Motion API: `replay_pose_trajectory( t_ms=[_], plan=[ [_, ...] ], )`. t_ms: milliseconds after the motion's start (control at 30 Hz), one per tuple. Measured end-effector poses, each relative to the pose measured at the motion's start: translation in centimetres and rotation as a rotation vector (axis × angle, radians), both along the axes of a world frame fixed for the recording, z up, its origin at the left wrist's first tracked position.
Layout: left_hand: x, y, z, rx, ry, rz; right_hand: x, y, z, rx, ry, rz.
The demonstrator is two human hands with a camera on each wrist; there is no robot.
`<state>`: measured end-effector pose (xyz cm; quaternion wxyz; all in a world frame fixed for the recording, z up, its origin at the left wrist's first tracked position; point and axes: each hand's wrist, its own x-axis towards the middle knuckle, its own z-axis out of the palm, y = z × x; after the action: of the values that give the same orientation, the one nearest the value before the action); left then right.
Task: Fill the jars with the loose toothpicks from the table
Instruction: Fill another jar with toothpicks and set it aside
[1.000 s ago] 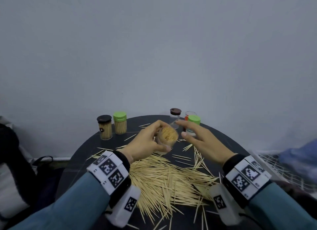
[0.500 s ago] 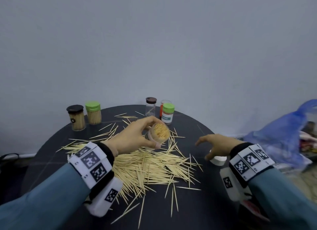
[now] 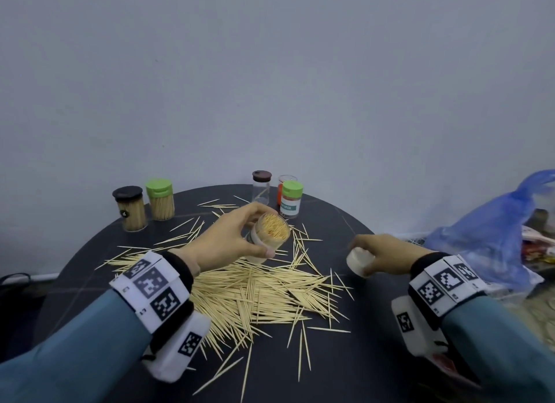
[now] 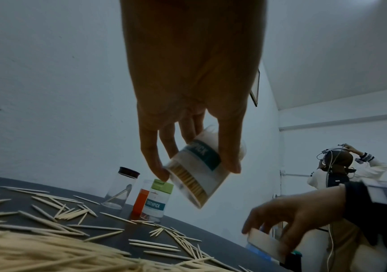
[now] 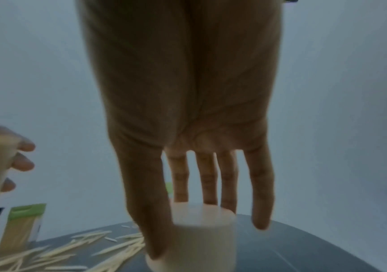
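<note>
The left hand (image 3: pixel 228 240) curls thumb and fingers around the side of a small clear jar (image 3: pixel 268 232) packed with toothpicks, holding it in the air above the middle of the tabletop (image 3: pixel 345 357). The jar is tilted: its long axis leans so that the open mouth, full of toothpick ends, faces up and toward the person, and its base points down toward the far edge. It looks light and rigid, probably thin plastic (smooth enough to slip if squeezed near the rim), so the wall around its label band seems the sound place to grip. Being uncapped and full, it would likely shed toothpicks if tipped further. The right hand (image 3: pixel 381 254) pinches a short white cap (image 3: pixel 359 261) between thumb and fingers near the right edge of the tabletop; whether the cap touches the surface I cannot tell. The cap appears stiff and light, best held by its side wall so that its open end can meet the mouth squarely. The loose toothpicks (image 3: pixel 258 291) lie in a broad heap across the middle and near part of the tabletop, mostly running left to right, with strays pointing every way; they are thin, light and likely to snap, and probably easier gathered in aligned bundles than singly. More jars stand along the far edge.
</note>
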<state>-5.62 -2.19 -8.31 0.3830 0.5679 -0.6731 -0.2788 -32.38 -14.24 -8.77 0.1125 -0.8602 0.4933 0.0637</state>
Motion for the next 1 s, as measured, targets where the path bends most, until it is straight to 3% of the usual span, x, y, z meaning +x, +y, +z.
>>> replay_pose_trajectory(
  t_ms=[233,500,600,1000],
  plan=[
    [1.2,0.5,-0.1,-0.04,0.067,0.07,5.1,1.8,2.2,-0.009,-0.493,0.142],
    [3.0,1.5,0.1,-0.115,0.148,0.153,11.9,3.8,3.2,0.176,-0.918,0.278],
    [3.6,1.9,0.1,-0.118,0.161,0.175,13.6,4.4,3.3,0.253,-0.982,0.317],
    [5.5,3.3,0.4,-0.095,0.195,0.206,16.8,5.8,2.9,0.265,-1.005,0.425]
  ],
)
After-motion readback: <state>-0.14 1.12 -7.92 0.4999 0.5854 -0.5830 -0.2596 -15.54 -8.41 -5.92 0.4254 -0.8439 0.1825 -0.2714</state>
